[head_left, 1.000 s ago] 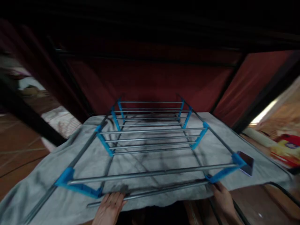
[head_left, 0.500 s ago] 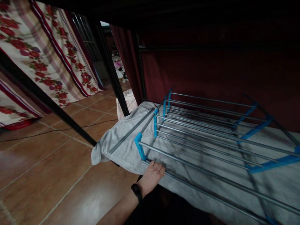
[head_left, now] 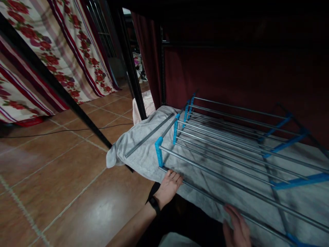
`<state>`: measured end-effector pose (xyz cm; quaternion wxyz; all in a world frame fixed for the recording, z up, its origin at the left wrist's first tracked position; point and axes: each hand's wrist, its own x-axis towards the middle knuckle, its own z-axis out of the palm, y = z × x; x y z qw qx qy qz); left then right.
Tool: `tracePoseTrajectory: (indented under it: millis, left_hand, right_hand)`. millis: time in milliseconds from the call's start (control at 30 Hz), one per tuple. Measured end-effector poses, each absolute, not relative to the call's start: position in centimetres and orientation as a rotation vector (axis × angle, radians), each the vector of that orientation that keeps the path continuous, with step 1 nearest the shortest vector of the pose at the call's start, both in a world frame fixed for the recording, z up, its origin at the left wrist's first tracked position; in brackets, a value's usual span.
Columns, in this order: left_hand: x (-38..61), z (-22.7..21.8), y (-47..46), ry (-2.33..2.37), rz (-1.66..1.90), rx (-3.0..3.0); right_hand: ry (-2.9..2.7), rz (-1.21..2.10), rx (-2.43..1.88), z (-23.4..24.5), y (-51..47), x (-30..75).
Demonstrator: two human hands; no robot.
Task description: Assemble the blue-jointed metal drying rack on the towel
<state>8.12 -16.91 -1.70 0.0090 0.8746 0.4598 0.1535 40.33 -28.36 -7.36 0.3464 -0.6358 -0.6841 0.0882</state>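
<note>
R hand (head_left: 238, 224) back in view nr btm bar (head_left: 203, 192) of rack (head_left: 205, 168)

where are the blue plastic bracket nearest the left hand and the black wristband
Blue plastic bracket (head_left: 159, 155): head view, middle of its upright leg
Black wristband (head_left: 154, 202): head view, middle of its dark face

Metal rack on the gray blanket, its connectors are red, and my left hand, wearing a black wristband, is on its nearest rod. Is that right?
Not quite: the connectors are blue, as the head view shows. The rest stands: the metal rack is on the gray blanket, and your left hand, wearing a black wristband, is on its nearest rod.
</note>
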Motion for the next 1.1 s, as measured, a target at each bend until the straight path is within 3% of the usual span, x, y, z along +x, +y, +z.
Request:
tracePoseTrajectory:
  millis: [267, 400, 467, 700, 1100]
  left_hand:
    - [7.5, -1.5, -18.3, 1.399, 0.773, 2.588]
    - [4.4, -2.2, -18.4, 1.793, 1.306, 2.014]
    - [2.6, -2.7, -17.3, 1.861, 1.407, 1.704]
    - [-1.4, -3.6, -12.4, 1.274, 1.024, 1.668]
    - [-3.7, -3.7, -11.1, 1.229, 0.808, 1.878]
  right_hand:
    - [-2.354, 0.271, -1.503, -4.7, -20.4, 31.4]
    - [-2.426, 0.302, -1.500, -5.3, -20.1, 32.3]
    - [-2.449, 0.305, -1.531, -5.4, -20.1, 32.5]
    - [-2.542, 0.327, -1.632, -4.5, -19.9, 32.1]
    - [-2.578, 0.310, -1.607, -3.9, -20.0, 31.9]
